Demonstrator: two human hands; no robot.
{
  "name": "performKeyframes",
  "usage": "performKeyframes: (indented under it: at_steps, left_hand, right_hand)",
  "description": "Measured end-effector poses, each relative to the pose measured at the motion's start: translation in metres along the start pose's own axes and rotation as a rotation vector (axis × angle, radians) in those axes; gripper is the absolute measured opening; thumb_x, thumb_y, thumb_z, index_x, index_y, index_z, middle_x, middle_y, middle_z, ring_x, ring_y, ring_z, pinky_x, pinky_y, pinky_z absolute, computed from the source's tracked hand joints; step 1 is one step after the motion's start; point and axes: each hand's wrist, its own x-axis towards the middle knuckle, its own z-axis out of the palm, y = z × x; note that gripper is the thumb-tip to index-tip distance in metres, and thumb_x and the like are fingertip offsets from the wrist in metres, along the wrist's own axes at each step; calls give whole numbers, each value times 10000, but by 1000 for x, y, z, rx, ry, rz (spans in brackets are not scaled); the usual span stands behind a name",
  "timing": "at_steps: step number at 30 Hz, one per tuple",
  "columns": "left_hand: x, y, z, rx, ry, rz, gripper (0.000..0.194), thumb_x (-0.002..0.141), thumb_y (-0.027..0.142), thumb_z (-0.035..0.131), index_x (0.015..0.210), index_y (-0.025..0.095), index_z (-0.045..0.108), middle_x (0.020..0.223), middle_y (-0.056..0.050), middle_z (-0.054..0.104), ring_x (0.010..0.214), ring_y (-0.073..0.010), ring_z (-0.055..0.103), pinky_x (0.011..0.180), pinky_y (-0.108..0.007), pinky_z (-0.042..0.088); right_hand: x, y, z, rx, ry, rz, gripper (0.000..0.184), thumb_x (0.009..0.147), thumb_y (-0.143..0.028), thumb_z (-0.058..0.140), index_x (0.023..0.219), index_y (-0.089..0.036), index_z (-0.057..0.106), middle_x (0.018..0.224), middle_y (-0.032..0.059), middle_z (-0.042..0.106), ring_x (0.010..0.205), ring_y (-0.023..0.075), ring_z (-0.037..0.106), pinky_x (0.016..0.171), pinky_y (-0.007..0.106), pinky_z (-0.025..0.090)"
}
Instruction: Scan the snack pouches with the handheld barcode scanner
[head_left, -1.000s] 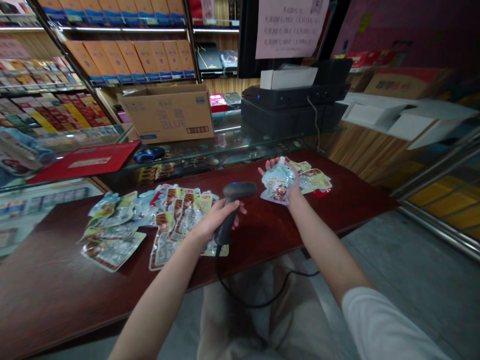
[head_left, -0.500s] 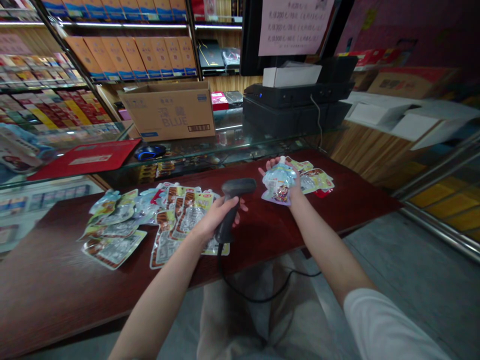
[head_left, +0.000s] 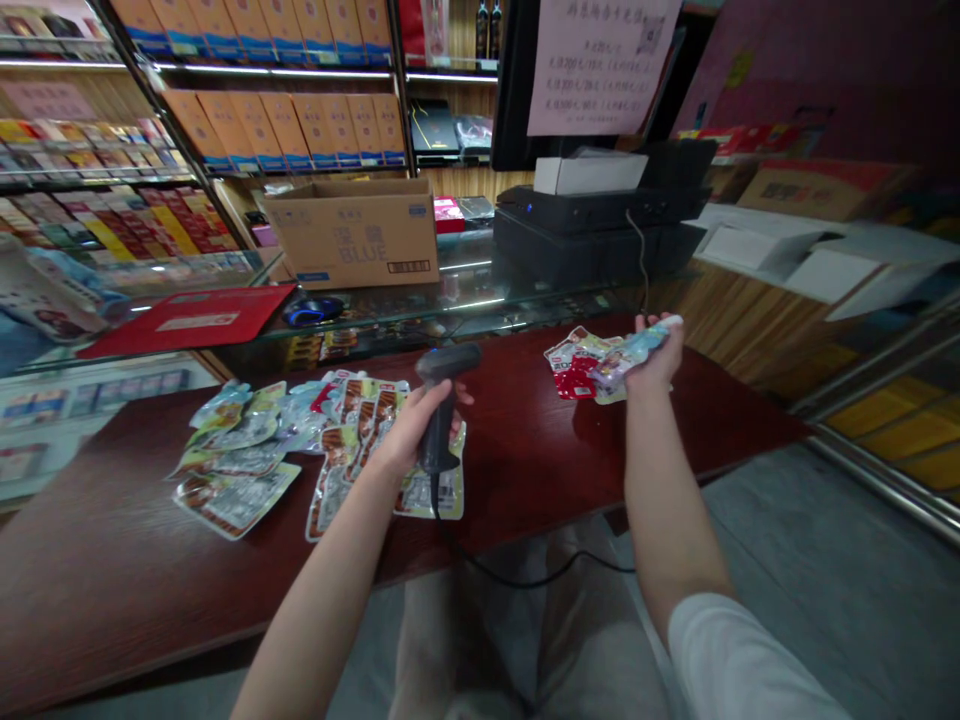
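My left hand point(head_left: 416, 420) is wrapped round the grip of a black barcode scanner point(head_left: 442, 410), whose head points to the right above the table. Its cable hangs down past the table edge. Over on the right, my right hand point(head_left: 660, 355) holds a light-blue spouted pouch point(head_left: 634, 350) with a white cap, tilted on its side. That pouch is beside or just over a small pile of red and green-white pouches point(head_left: 576, 375). Below and left of the scanner, several brown and green pouches point(head_left: 367, 420) lie overlapping, and a second heap point(head_left: 240, 465) spreads farther left.
The dark red table point(head_left: 517, 450) runs across in front of me. Behind it a glass counter carries a cardboard box point(head_left: 360, 235), a blue mouse point(head_left: 311, 310), a red folder point(head_left: 195, 320) and a black machine point(head_left: 592, 220). A metal rail point(head_left: 885, 470) stands at right.
My right hand has carried the light-blue pouch rightwards and turned it over towards the right-hand pile. The scanner has shifted slightly left in my left hand. The view has tilted up a little.
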Motion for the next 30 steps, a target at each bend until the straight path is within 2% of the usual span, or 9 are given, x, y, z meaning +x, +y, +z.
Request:
performKeyframes:
  at_steps: [5, 9, 13, 18, 20, 23, 25, 27, 30]
  left_hand:
    - [0, -1, 1, -24, -21, -11, 544, 672, 558, 784, 944, 109, 641, 898, -101, 735, 498, -80, 555, 446, -217, 436]
    - [1, -2, 0, -31, -15, -21, 540, 676, 558, 785, 951, 116, 638, 900, -95, 732, 500, -81, 556, 451, -220, 445]
    - [1, -2, -2, -36, -32, -8, 532, 683, 560, 777, 936, 113, 641, 907, -100, 731, 500, -79, 549, 450, -223, 441]
    - [0, 1, -4, -72, -24, 6, 529, 690, 555, 777, 940, 107, 649, 917, -97, 728, 506, -74, 556, 452, -212, 439]
    - [-1, 3, -4, -80, -23, 25, 524, 695, 544, 780, 947, 104, 648, 908, -93, 726, 510, -75, 562, 454, -208, 437]
    - [-2, 6, -6, -83, -16, 44, 517, 688, 528, 787, 945, 104, 642, 903, -96, 729, 510, -80, 564, 451, -211, 437]
    - [-2, 9, -8, -83, -3, 35, 513, 688, 522, 784, 950, 105, 641, 883, -96, 730, 507, -86, 562, 441, -213, 432]
    - [-2, 13, -12, -81, 19, 31, 504, 701, 516, 770, 965, 104, 645, 842, -88, 728, 502, -91, 560, 428, -210, 420]
    - [-2, 20, -23, -72, 88, 86, 479, 722, 503, 746, 964, 102, 650, 805, -75, 724, 480, -86, 547, 415, -204, 412]
  right_hand:
    - [10, 5, 5, -30, 193, -115, 304, 934, -485, 339, 926, -249, 529, 990, 58, 581, 1046, 237, 625, 985, 526, 507]
    - [18, 0, 15, -171, 129, -230, 281, 934, -498, 399, 1027, -266, 527, 1087, 67, 579, 1111, 248, 602, 1016, 527, 484]
    - [15, -1, 0, -314, -187, -327, 292, 893, -486, 506, 1051, -241, 525, 1150, 96, 588, 1172, 247, 579, 1086, 498, 417]
    - [-16, -2, -60, -703, -686, -337, 191, 838, -401, 552, 928, -234, 575, 1038, 116, 653, 1068, 299, 626, 1031, 549, 440]
    - [-26, -5, -81, -820, -854, -359, 166, 837, -353, 537, 932, -233, 600, 1107, 132, 658, 1105, 310, 620, 1021, 541, 452]
    - [-33, -11, -94, -886, -921, -373, 184, 858, -321, 493, 934, -227, 630, 1201, 142, 656, 1166, 317, 604, 1032, 540, 447]
    - [-35, -18, -85, -886, -841, -378, 216, 866, -296, 469, 972, -225, 643, 1164, 135, 676, 1162, 325, 605, 1032, 564, 433]
    - [-43, -28, -60, -862, -751, -391, 245, 859, -260, 471, 1025, -231, 650, 1128, 117, 690, 1170, 332, 597, 1044, 593, 402]
    - [-74, -43, 0, -661, -860, -335, 224, 854, -257, 528, 1032, -234, 661, 1114, 104, 696, 1120, 298, 615, 1041, 536, 430]
